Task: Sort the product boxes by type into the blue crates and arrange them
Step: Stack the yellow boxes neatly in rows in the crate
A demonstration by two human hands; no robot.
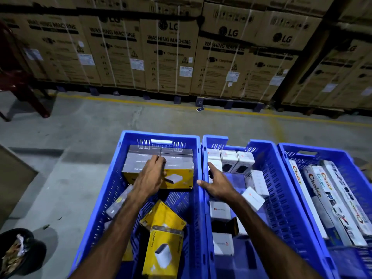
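- Your left hand (150, 176) lies over the row of grey boxes (159, 162) at the far end of the left crate (196, 178), fingers curled down onto their tops; whether it pinches one or only presses is not clear. Use it to square the row tight against the far wall.
- Your right hand (218, 185) spreads flat and relaxed at the near-left of the middle crate (267, 178), holding nothing, thumb toward the shared rim. Let it steady the crate, or send it for the next loose box.
- The yellow box (177, 179) just below the grey row sits level; I judge it the start of a second row, so butt the next one against it.
- Two more yellow boxes (164, 234) lie tilted at centre bottom of the frame, and a grey one leans on the left wall; these remain to be set.
- White boxes (229, 160) stand at the middle crate's far end, others scattered below.
- Long boxes (314, 190) fill the right crate (342, 156).
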